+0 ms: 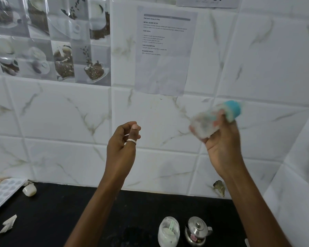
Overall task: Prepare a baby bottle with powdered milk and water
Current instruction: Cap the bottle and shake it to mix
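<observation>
My right hand (221,139) grips a baby bottle (206,125) with a blue cap, raised in front of the tiled wall and tilted, cap pointing up and right. The bottle is motion-blurred and looks milky inside. My left hand (122,139) hangs in the air to the left at about the same height, fingers loosely curled, holding nothing, a ring on one finger. On the black counter (78,211) below stand a clear jar of white powder (168,231) with a pale green scoop inside, and a small steel kettle (197,230) with its lid on.
A patterned board (2,193) leans at the counter's left edge, with a small white piece (29,190) beside it and a crumpled paper scrap (7,224) nearer. A printed sheet (165,50) is taped to the wall tiles.
</observation>
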The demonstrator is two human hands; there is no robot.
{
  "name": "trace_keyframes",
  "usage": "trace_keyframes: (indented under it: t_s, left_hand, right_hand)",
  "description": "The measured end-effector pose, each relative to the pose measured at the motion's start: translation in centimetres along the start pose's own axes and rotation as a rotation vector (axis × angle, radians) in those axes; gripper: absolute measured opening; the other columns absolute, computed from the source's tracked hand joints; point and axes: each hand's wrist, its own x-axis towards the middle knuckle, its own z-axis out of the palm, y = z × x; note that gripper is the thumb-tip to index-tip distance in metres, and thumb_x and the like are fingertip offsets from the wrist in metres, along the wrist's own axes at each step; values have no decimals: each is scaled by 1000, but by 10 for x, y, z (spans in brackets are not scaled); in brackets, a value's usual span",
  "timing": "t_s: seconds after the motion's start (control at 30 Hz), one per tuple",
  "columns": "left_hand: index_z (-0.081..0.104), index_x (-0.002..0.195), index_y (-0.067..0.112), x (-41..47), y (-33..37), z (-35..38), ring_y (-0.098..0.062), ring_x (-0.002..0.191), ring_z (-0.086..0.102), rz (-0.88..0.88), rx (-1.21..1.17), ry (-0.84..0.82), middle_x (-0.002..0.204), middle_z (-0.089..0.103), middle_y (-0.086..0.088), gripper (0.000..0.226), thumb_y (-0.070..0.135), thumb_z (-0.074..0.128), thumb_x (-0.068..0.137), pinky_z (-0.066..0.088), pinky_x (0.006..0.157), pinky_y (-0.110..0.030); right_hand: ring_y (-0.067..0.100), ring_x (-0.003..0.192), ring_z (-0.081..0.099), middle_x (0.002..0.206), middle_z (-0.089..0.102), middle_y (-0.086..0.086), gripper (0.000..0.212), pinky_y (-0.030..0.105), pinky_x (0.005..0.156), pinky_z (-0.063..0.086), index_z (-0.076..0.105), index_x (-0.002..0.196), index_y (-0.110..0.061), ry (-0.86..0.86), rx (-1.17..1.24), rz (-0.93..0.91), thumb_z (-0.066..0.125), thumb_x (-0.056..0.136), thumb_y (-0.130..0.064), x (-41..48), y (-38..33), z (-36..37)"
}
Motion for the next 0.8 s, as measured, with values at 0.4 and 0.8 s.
trace_keyframes:
  t_s: [0.4, 0.8]
  left_hand:
    - [68, 115, 38, 0, 0, 3, -1, 102, 70, 7, -5, -3, 108, 72, 22, 21, 50, 55, 102, 56, 96, -35]
    - [68, 115, 38, -4, 5, 3, -3, 104, 69, 23, -4, -26, 109, 72, 22, 22, 50, 54, 102, 56, 99, -38]
  right_hand:
    - [34, 122, 66, 130, 63, 11, 47, 62, 91, 57, 49, 138, -15, -55, -164, 38, 62, 94, -29, -8, 3, 0]
    - [37, 124, 64, 123, 67, 9, 43, 55, 84, 60, 47, 136, -10, -16, -13, -46, 59, 100, -29, -9, -4, 2]
